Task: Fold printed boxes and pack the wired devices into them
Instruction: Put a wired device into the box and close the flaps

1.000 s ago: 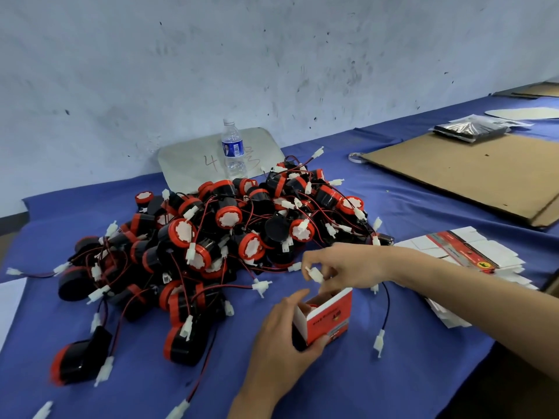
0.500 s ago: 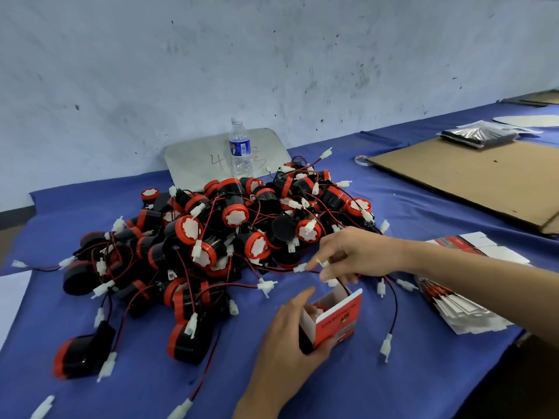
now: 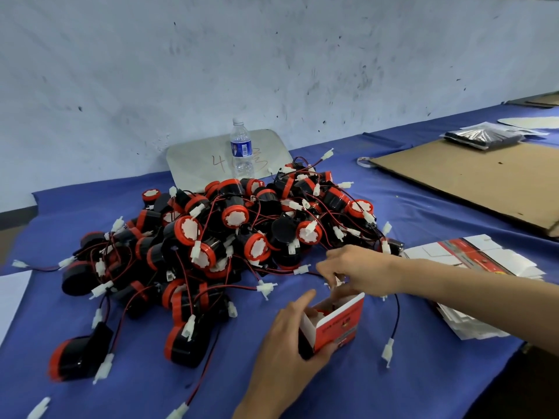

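Observation:
A red and white printed box [image 3: 335,325] stands open-topped on the blue cloth, with a black device partly inside it. My left hand [image 3: 287,343] grips the box from the left, index finger raised along its rim. My right hand [image 3: 354,272] hovers just above the box opening and pinches a white connector and wire of that device. A black wire with a white plug [image 3: 388,352] hangs out to the right of the box. Behind lies a big pile of black and red wired devices [image 3: 217,240]. A stack of flat printed boxes [image 3: 472,255] lies at the right.
A water bottle [image 3: 241,149] stands behind the pile against a grey panel [image 3: 196,158] leaning on the wall. A large cardboard sheet [image 3: 472,176] lies at the far right, with a silver bag [image 3: 484,137] beyond it. The table's edge runs at the lower right.
My right hand has dropped from above the pile's edge down to the box opening, bringing the white connector with it. My left hand keeps its grip on the box.

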`<action>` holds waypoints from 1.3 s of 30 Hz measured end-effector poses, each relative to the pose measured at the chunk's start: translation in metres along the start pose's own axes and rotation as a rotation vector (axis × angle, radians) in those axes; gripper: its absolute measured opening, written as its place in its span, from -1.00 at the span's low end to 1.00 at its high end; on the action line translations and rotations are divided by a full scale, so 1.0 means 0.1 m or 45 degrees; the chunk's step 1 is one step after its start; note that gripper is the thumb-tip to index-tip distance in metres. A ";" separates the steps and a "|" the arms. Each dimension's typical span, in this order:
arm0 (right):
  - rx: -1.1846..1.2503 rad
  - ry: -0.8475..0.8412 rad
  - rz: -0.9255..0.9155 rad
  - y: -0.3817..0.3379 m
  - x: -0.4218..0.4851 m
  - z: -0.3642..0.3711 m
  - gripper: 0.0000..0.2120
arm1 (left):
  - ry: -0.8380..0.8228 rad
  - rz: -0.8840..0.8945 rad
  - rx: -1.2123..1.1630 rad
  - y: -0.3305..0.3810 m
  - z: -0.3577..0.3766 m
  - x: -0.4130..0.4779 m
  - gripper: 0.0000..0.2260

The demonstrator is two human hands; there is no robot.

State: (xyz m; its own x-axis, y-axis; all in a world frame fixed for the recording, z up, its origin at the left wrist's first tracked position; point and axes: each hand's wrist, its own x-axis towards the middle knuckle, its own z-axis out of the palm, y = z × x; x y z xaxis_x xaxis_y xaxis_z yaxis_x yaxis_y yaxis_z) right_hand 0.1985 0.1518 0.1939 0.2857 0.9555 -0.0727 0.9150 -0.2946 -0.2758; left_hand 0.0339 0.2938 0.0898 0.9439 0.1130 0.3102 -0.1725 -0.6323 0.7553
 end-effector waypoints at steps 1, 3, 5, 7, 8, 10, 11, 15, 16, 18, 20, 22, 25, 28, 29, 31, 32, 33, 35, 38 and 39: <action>-0.092 -0.035 -0.042 0.00 0.01 -0.01 -0.78 | 0.007 0.004 0.007 0.00 0.01 0.00 -0.34; -0.272 -0.086 -0.170 0.00 0.02 0.02 -0.83 | 0.024 0.008 0.011 0.00 0.02 0.00 -0.33; -0.434 -0.095 -0.263 -0.03 0.04 0.09 -0.91 | 0.029 0.009 0.003 -0.01 0.02 0.01 -0.31; -0.464 -0.084 -0.283 -0.02 0.06 0.14 -0.92 | 0.026 0.025 0.017 -0.01 0.03 0.01 -0.33; -0.413 -0.073 -0.261 -0.01 0.05 0.13 -0.90 | 0.029 0.037 0.026 -0.01 0.03 0.01 -0.35; -0.285 -0.054 -0.197 0.01 0.03 0.11 -0.88 | 0.051 0.056 0.048 0.00 0.03 0.01 -0.39; -0.208 -0.040 -0.178 0.03 0.00 0.11 -0.88 | 0.058 0.060 0.062 0.01 0.04 0.01 -0.41; 0.013 -0.095 -0.137 0.05 -0.08 0.14 -0.75 | 0.066 0.064 0.124 0.00 0.05 0.02 -0.41; 0.028 -0.126 -0.155 0.05 -0.08 0.15 -0.69 | 0.057 0.062 0.139 0.00 0.06 0.02 -0.39; 0.026 -0.259 -0.171 0.03 -0.05 0.13 -0.65 | 0.027 0.062 0.157 0.01 0.07 0.01 -0.34; -0.009 -0.421 -0.116 0.01 -0.01 0.10 -0.64 | 0.008 0.073 0.131 0.03 0.06 0.01 -0.34; -0.011 -0.502 -0.103 -0.01 0.04 0.07 -0.61 | -0.004 0.051 0.042 0.06 0.06 0.01 -0.39; -0.026 -0.437 -0.109 -0.03 0.09 0.08 -0.69 | 0.092 0.096 0.018 0.11 0.13 0.00 -0.48; 0.086 -0.125 -0.022 0.01 0.00 0.16 -0.84 | 0.100 0.084 0.061 0.12 0.16 0.02 -0.59; 0.174 0.043 0.053 0.02 -0.07 0.21 -0.92 | 0.070 0.057 0.063 0.10 0.16 0.03 -0.59; 0.463 0.464 0.233 -0.02 -0.22 0.39 -0.83 | 0.061 0.047 0.065 0.08 0.15 0.04 -0.58; 0.611 0.664 0.297 -0.06 -0.29 0.50 -0.80 | 0.060 0.053 0.062 0.09 0.15 0.04 -0.61; 0.745 0.825 0.332 -0.12 -0.34 0.60 -0.81 | 0.049 0.055 0.057 0.10 0.15 0.04 -0.64; 0.971 0.964 0.335 -0.25 -0.39 0.76 -0.78 | 0.027 0.044 0.026 0.13 0.14 0.03 -0.61; 1.267 0.911 0.366 -0.37 -0.47 0.91 -0.55 | 0.011 0.004 0.012 0.14 0.13 0.01 -0.69; 1.320 0.904 0.372 -0.39 -0.51 0.95 -0.50 | 0.016 0.009 0.005 0.15 0.13 0.01 -0.68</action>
State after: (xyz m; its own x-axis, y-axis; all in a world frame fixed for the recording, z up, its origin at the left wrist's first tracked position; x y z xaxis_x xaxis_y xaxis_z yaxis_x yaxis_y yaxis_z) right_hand 0.1215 0.1160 0.1175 0.8175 0.5476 0.1785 0.2375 -0.0382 -0.9706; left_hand 0.0358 0.2749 0.0940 0.9391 0.1177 0.3228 -0.1783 -0.6362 0.7506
